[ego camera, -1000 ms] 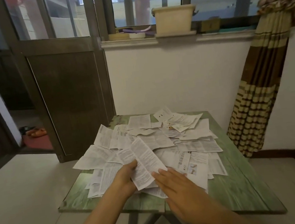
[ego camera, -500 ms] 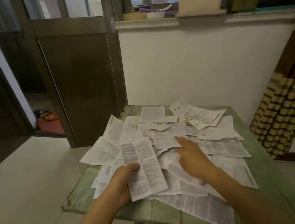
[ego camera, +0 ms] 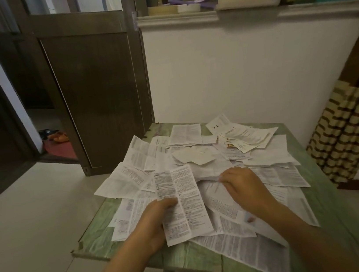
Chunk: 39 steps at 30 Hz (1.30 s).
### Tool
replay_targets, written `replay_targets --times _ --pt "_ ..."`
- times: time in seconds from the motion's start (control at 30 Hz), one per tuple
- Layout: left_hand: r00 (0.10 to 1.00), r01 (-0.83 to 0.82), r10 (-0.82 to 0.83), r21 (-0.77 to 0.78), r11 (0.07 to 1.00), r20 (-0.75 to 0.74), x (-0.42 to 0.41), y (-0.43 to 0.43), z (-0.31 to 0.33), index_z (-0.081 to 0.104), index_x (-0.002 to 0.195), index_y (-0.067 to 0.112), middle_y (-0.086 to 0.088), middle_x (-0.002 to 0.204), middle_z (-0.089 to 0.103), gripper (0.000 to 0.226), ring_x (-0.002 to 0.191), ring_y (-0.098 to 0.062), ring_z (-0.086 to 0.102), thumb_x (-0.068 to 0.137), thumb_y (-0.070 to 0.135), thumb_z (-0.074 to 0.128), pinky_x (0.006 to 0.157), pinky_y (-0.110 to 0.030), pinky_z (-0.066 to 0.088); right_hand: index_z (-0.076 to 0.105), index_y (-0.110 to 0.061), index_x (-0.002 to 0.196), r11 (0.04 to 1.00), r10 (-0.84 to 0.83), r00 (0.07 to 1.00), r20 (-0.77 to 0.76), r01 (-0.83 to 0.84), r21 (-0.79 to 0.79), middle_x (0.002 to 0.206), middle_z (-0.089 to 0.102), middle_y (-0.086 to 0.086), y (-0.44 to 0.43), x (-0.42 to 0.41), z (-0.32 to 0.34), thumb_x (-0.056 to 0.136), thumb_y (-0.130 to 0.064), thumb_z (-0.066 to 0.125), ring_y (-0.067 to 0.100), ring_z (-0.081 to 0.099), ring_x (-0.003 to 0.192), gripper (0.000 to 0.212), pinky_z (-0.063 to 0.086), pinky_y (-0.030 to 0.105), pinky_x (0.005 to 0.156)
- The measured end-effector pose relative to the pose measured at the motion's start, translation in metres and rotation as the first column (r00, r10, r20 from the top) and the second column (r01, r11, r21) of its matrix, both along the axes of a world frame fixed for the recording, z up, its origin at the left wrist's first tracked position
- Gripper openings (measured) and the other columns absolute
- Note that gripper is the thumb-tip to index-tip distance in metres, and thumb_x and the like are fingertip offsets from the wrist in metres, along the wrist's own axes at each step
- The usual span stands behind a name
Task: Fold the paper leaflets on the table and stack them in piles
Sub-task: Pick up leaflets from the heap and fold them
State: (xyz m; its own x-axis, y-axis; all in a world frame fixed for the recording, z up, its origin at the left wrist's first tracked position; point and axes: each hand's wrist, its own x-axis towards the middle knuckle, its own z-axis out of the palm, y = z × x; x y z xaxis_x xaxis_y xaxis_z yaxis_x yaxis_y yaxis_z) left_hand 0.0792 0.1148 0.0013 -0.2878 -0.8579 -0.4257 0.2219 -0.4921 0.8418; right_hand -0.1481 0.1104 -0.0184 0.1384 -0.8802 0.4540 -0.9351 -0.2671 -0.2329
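The left hand (ego camera: 156, 222) pinches a long white printed paper leaflet (ego camera: 181, 204) by its left edge. Its long axis points away from the person, over the near side of the green wooden table (ego camera: 191, 258). The right hand (ego camera: 243, 189) curls its fingers into the heap of white leaflets (ego camera: 199, 156) — whether they grip a sheet I cannot tell.

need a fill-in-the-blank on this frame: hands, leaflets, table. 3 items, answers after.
1. The left hand grips exactly ___ long white printed paper leaflet, held above the heap.
2. The right hand, fingers curled on a sheet in the heap of loose white paper leaflets, is to the ___ of the held leaflet.
3. The heap lies on a square table with a ___ top.
Missing words: one; right; green.
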Motion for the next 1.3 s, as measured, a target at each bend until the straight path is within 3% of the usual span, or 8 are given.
replay_targets --times 0.37,0.57,0.7,0.87,1.0,1.07,1.17,1.3 --pt "1.000 -0.020 0.020 0.011 1.000 -0.010 -0.006 0.000 0.003 0.062 0.096 0.009 -0.011 0.082 0.072 0.015 0.082 -0.030 0.066 0.093 0.003 0.049 0.067 -0.041 0.051 0.065 -0.008 0.099 0.992 -0.121 0.865 0.487 0.124 0.026 0.089 0.059 -0.001 0.029 0.002 0.035 0.087 -0.007 0.062 0.014 0.054 0.082 0.012 0.039 0.007 0.069" --pt "0.997 0.031 -0.030 0.005 1.000 -0.070 -0.009 0.008 0.009 0.063 0.097 0.008 -0.011 0.079 0.074 0.016 0.076 -0.028 0.069 0.092 0.003 0.048 0.062 -0.040 0.052 0.064 -0.001 0.087 0.996 -0.092 0.772 0.630 0.074 0.054 0.083 0.064 0.018 0.035 -0.005 0.057 0.089 -0.014 0.061 0.025 0.058 0.071 0.014 0.048 0.032 0.064" --pt "0.995 0.026 -0.025 0.013 1.000 -0.093 -0.012 0.010 0.007 0.062 0.096 0.008 -0.011 0.080 0.074 0.016 0.084 -0.030 0.067 0.092 0.002 0.048 0.070 -0.042 0.052 0.064 -0.018 0.087 0.997 -0.083 0.662 0.744 0.056 0.061 0.085 0.069 -0.001 0.042 -0.004 0.068 0.090 -0.012 0.060 0.009 0.067 0.076 0.008 0.057 0.029 0.068" --pt "0.968 -0.042 0.140 -0.412 0.910 0.209 -0.028 -0.001 0.002 0.046 0.119 0.015 -0.008 0.122 0.058 0.029 0.108 -0.023 0.058 0.092 0.006 0.052 0.084 -0.031 0.048 0.064 -0.022 0.091 0.996 -0.089 0.515 0.853 0.039 0.081 0.091 0.071 -0.003 0.046 -0.003 0.075 0.089 -0.010 0.060 0.007 0.070 0.078 0.013 0.057 0.022 0.064" --pt "0.702 0.054 0.560 -0.817 0.574 0.440 -0.039 0.000 0.007 0.020 0.146 0.018 -0.003 0.156 0.009 0.072 0.143 -0.018 0.007 0.089 0.036 0.059 0.110 -0.030 0.014 0.065 -0.015 0.101 0.996 -0.079 0.391 0.917 0.004 0.084 0.095 0.072 0.000 0.051 0.000 0.080 0.090 -0.009 0.058 0.013 0.071 0.084 0.014 0.059 0.026 0.067" --pt "0.817 0.100 0.442 -0.845 0.526 0.372 -0.046 0.007 0.016 0.018 0.145 0.028 0.009 0.152 0.014 0.076 0.141 -0.008 0.011 0.083 0.050 0.056 0.108 -0.025 0.014 0.064 -0.013 0.102 0.996 -0.064 0.328 0.942 -0.038 0.081 0.097 0.073 0.002 0.054 0.002 0.083 0.089 -0.009 0.058 0.015 0.070 0.088 0.016 0.059 0.029 0.072" --pt "0.983 0.148 -0.050 -0.604 0.783 0.176 -0.056 0.011 0.027 0.021 0.143 0.031 0.013 0.145 0.031 0.083 0.131 -0.006 0.033 0.075 0.057 0.061 0.100 -0.015 0.032 0.062 -0.010 0.107 0.983 -0.041 0.155 0.987 -0.173 0.068 0.103 0.072 0.005 0.056 0.011 0.086 0.087 -0.008 0.056 0.019 0.069 0.095 0.021 0.057 0.033 0.080" --pt "0.949 0.239 -0.297 -0.371 0.897 -0.107 -0.055 0.005 0.025 0.025 0.147 0.025 -0.001 0.141 0.048 0.109 0.127 -0.019 0.048 0.059 0.065 0.076 0.108 -0.044 0.036 0.057 -0.005 0.115 0.926 -0.072 -0.077 0.994 -0.376 0.038 0.109 0.069 0.012 0.059 0.027 0.083 0.083 -0.010 0.054 0.025 0.067 0.101 0.032 0.057 0.034 0.082"
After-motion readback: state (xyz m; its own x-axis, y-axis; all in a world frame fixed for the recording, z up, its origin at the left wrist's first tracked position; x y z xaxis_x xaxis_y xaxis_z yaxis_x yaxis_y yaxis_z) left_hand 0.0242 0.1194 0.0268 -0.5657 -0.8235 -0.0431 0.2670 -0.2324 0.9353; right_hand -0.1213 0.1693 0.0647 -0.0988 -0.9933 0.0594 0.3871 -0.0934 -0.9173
